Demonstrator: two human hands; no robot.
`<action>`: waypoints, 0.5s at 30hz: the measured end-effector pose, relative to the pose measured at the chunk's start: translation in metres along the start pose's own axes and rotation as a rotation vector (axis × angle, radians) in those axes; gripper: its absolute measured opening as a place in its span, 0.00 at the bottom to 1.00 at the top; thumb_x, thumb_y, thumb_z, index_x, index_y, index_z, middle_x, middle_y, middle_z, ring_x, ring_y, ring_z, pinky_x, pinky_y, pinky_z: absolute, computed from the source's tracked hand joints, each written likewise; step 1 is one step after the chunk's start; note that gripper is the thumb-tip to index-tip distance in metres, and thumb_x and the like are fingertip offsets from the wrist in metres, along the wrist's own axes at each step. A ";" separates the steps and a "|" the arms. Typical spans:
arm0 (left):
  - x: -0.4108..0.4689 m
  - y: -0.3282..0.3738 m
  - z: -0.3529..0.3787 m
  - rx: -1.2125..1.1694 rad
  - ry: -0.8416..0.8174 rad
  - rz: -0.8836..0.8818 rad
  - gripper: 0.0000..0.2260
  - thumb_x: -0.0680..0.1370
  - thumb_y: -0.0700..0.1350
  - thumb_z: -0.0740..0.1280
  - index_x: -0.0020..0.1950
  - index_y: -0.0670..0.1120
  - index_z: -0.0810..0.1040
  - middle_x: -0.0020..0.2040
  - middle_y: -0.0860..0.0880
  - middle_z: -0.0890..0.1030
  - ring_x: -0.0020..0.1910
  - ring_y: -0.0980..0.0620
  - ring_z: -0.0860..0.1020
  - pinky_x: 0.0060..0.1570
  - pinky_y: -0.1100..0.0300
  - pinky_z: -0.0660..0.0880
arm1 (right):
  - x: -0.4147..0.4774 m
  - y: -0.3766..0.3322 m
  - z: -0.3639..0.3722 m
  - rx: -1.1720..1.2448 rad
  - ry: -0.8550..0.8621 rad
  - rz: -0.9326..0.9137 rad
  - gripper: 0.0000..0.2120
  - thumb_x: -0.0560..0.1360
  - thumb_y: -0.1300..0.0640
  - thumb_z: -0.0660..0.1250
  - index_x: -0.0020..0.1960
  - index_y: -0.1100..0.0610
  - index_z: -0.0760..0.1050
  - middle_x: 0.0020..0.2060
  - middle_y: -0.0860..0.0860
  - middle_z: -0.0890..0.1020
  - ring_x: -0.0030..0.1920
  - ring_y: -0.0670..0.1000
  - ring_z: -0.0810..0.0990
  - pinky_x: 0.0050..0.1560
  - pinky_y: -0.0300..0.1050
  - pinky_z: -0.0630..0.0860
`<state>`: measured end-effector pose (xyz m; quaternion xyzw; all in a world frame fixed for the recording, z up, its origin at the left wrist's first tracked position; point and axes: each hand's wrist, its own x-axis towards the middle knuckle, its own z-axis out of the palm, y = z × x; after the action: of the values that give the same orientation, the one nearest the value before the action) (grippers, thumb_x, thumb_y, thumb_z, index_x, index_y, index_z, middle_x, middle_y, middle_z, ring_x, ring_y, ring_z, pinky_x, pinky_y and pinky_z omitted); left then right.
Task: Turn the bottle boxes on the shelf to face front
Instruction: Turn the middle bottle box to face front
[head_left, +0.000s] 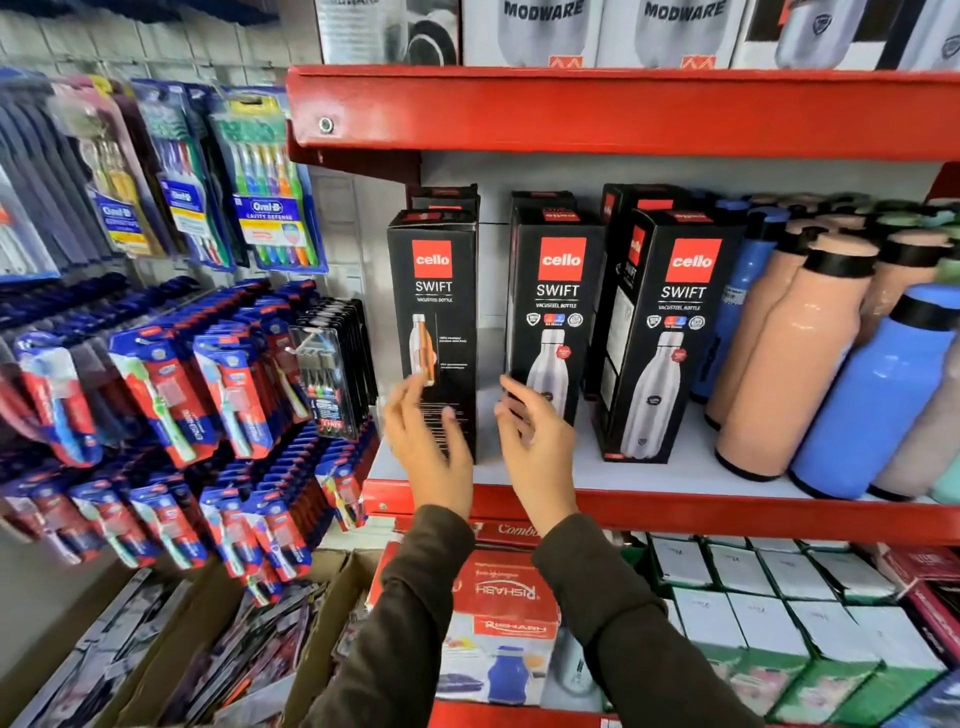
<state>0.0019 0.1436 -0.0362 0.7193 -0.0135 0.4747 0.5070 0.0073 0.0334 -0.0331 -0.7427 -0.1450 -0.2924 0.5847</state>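
Three tall black Cello Swift bottle boxes stand in a row on the white shelf (649, 475). The left box (434, 312) shows a side panel with a small orange bottle picture. The middle box (557, 306) and the right box (675, 332) show a large steel bottle picture. More black boxes stand behind them. My left hand (423, 441) is open in front of the left box's lower part, fingers spread and blurred. My right hand (532, 441) is open between the left and middle boxes, fingers by the middle box's lower left corner. Neither hand holds anything.
Peach and blue bottles (810, 358) crowd the shelf's right side. A red shelf lip (623, 111) hangs overhead with Modware boxes above. Toothbrush packs (218, 364) hang on the left wall. Boxed goods (498, 618) fill the shelf below.
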 end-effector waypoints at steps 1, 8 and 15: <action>0.006 -0.005 -0.004 0.026 0.001 -0.039 0.20 0.79 0.35 0.63 0.71 0.40 0.69 0.68 0.41 0.70 0.69 0.47 0.67 0.71 0.67 0.57 | 0.002 -0.001 0.006 0.000 -0.034 0.015 0.17 0.80 0.61 0.64 0.69 0.55 0.74 0.62 0.52 0.80 0.61 0.40 0.77 0.60 0.28 0.72; 0.032 -0.042 -0.022 -0.144 -0.297 -0.269 0.21 0.82 0.40 0.60 0.75 0.42 0.65 0.72 0.42 0.72 0.71 0.46 0.71 0.67 0.67 0.69 | 0.013 0.002 0.037 -0.092 -0.062 0.129 0.19 0.81 0.60 0.62 0.71 0.60 0.71 0.63 0.56 0.80 0.60 0.50 0.80 0.50 0.15 0.65; 0.045 -0.058 -0.030 -0.217 -0.346 -0.330 0.17 0.80 0.44 0.65 0.69 0.45 0.74 0.64 0.46 0.79 0.61 0.53 0.78 0.48 0.81 0.71 | 0.010 0.002 0.046 -0.046 -0.029 0.150 0.19 0.81 0.61 0.63 0.71 0.58 0.71 0.58 0.44 0.77 0.56 0.42 0.78 0.53 0.20 0.69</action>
<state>0.0357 0.2145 -0.0455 0.7237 -0.0336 0.2512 0.6419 0.0286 0.0760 -0.0354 -0.7690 -0.0907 -0.2403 0.5854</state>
